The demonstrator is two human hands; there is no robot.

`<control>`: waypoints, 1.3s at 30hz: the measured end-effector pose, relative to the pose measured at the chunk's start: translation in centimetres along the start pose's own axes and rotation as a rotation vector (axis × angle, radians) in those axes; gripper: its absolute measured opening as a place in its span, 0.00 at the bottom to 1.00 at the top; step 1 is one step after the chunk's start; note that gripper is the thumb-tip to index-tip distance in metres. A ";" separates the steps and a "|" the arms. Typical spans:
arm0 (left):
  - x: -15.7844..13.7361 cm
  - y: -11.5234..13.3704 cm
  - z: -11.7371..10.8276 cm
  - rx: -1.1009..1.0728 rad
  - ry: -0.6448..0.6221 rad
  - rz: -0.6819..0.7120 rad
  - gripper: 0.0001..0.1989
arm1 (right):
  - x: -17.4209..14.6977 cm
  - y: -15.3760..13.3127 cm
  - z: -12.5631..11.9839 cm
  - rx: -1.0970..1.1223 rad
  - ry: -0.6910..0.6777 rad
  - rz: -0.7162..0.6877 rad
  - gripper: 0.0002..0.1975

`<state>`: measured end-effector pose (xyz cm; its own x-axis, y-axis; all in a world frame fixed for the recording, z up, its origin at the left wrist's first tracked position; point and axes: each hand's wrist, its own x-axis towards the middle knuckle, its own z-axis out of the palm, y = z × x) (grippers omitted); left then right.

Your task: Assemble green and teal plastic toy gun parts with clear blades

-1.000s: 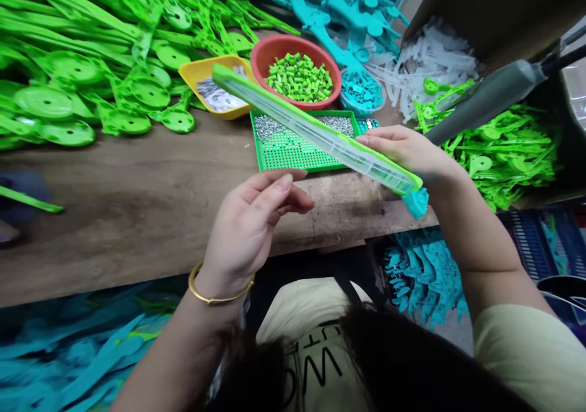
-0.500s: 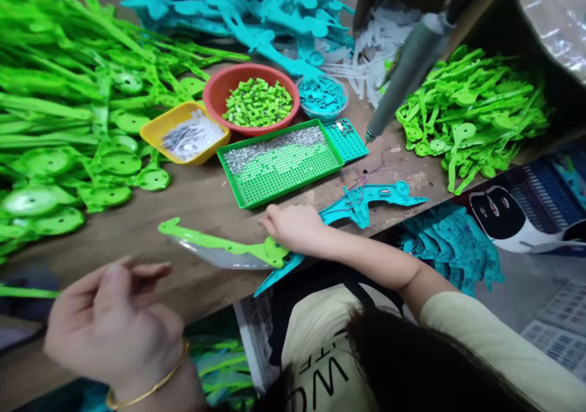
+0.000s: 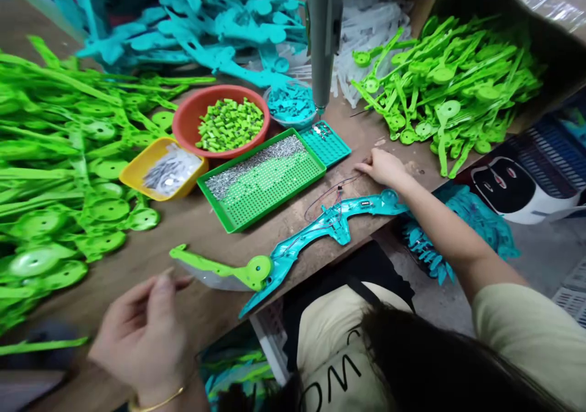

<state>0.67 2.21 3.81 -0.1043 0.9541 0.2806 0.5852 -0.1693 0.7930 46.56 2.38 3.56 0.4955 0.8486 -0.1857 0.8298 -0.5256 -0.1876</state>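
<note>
A turquoise plastic toy-bow shell (image 3: 293,244) lies along the table's front edge, hollow side up. Its left end carries a bright green limb (image 3: 220,268) with a round hub and a clear strip beneath. Thin dark wires (image 3: 315,199) loop out from the shell's middle. My right hand (image 3: 384,168), above the shell's right end, pinches these wires between thumb and finger. At lower left, my left hand (image 3: 146,332) is near the green limb's tip, its fingers curled and thumb against them. Whatever those fingers hold, if anything, cannot be made out.
Behind the shell stand a green tray (image 3: 256,207) of screws, a small turquoise tray (image 3: 336,146), a yellow bin (image 3: 130,171), and a red bowl (image 3: 183,122) of green pieces. An electric screwdriver (image 3: 324,39) hangs above. Green limbs (image 3: 453,94) are heaped on both sides.
My right hand has moved right from the green limb's hub to the wires, uncovering the hub. The screwdriver appears more upright and farther left in view. My left hand stays curled near the limb's tip.
</note>
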 end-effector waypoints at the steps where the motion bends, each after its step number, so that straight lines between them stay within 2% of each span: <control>1: -0.2 0.7 0.6 0.010 -0.003 0.014 0.11 | 0.2 0.1 0.7 0.000 -0.001 -0.054 0.17; 3: -0.9 1.9 1.8 0.079 -0.112 0.118 0.08 | 0.3 -0.1 1.8 0.012 0.015 -0.141 0.11; 4: -1.3 2.3 2.3 0.126 -0.205 0.197 0.08 | 0.3 -0.2 2.1 0.016 0.015 -0.168 0.09; 6: -1.9 2.8 3.0 0.193 -0.342 0.353 0.07 | 0.4 0.0 2.1 0.025 0.005 -0.187 0.07; 9: -2.1 3.2 3.5 0.240 -0.372 0.462 0.07 | 0.6 0.6 0.9 0.194 0.089 -0.187 0.03; 11: -1.9 3.5 3.5 0.282 -0.327 0.468 0.07 | 0.0 0.7 -0.5 0.554 0.247 -0.204 0.04; 14: -1.4 4.4 3.6 0.304 -0.320 0.483 0.06 | -2.5 0.2 -3.4 1.298 0.416 -0.298 0.05; 16: -1.0 5.3 4.1 0.286 -0.344 0.510 0.06 | -5.0 -0.1 -5.0 1.585 0.487 -0.362 0.06; 19: -0.1 7.5 6.1 0.247 -0.395 0.591 0.07 | -8.9 0.2 -5.8 1.840 0.379 -0.443 0.08; 20: 0.3 8.5 7.1 0.230 -0.420 0.639 0.08 | -10.1 0.7 -5.5 1.918 0.257 -0.456 0.09; 22: 1.4 10.9 9.7 0.181 -0.478 0.764 0.09 | -12.3 2.2 -4.4 2.048 -0.031 -0.476 0.14; 24: 2.4 13.8 13.1 0.122 -0.549 0.888 0.09 | -14.2 4.0 -2.8 2.170 -0.285 -0.532 0.05; 25: 2.7 15.3 15.1 0.096 -0.596 0.936 0.08 | -15.1 4.8 -2.0 2.219 -0.384 -0.563 0.03; 27: 3.0 18.3 19.5 0.064 -0.731 0.986 0.07 | -16.6 6.1 -0.4 2.249 -0.524 -0.486 0.08; 30: 2.5 22.2 27.1 0.106 -0.986 0.949 0.10 | -18.1 6.6 1.8 2.282 -0.578 -0.249 0.10; 31: 2.3 23.2 29.7 0.172 -1.005 0.913 0.10 | -18.4 6.4 2.5 2.316 -0.588 -0.214 0.11; 33: 2.1 24.9 34.4 0.294 -0.976 0.915 0.11 | -18.6 6.0 3.8 2.378 -0.633 -0.201 0.14; 35: 2.2 26.2 38.1 0.345 -0.876 0.930 0.16 | -18.6 5.8 4.9 2.375 -0.673 -0.156 0.17; 37: 2.8 27.0 40.7 0.408 -0.777 0.967 0.22 | -18.6 5.6 5.7 2.287 -0.692 -0.070 0.19; 39: 3.5 27.3 42.1 0.462 -0.776 1.002 0.26 | -18.5 5.5 6.1 2.119 -0.744 -0.011 0.21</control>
<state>50.17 11.37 3.69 0.9125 0.3880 0.1298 0.3720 -0.9188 0.1317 40.41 -16.60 0.06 -0.0824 0.9507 -0.2989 -0.8101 -0.2386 -0.5356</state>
